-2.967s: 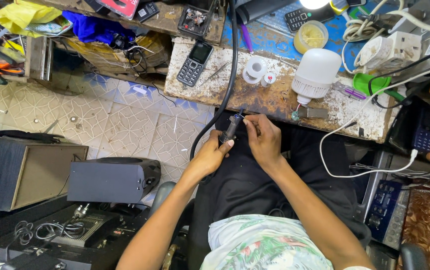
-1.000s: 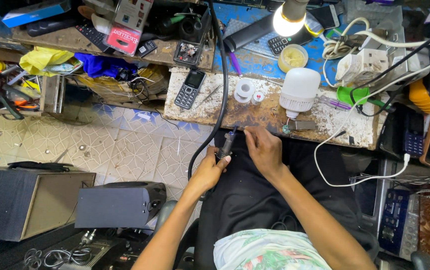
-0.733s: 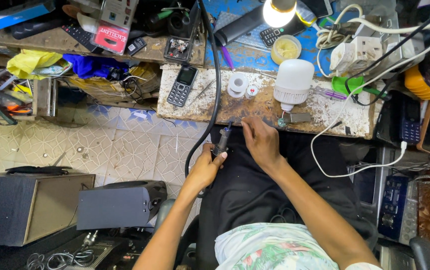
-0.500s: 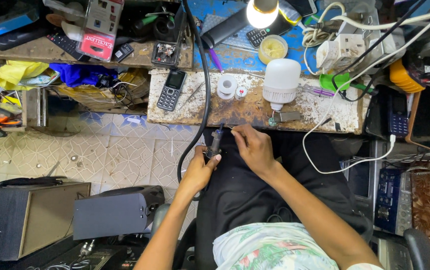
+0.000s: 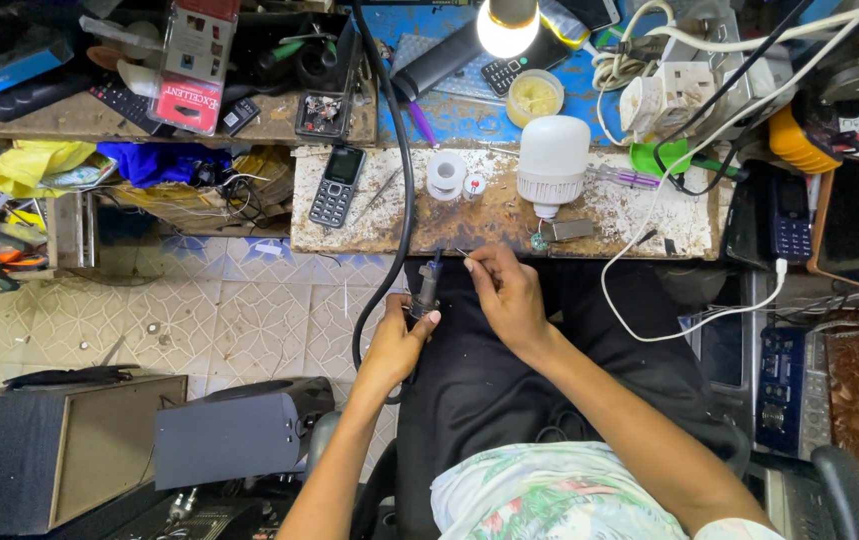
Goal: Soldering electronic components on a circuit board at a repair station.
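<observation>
Gripping a dark soldering iron [image 5: 423,293] by its handle, the left hand [image 5: 396,345] is closing fully round it just below the workbench [image 5: 399,215] edge, its black cable [image 5: 401,150] running up over the bench. The right hand [image 5: 506,297] is pinching something thin between fingertips beside the iron's tip; what it is cannot be told.

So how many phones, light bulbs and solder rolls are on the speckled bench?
Phones: 1, the grey keypad phone
Light bulbs: 1, the white bulb
Solder rolls: 1, the white spool
Total: 3
</observation>
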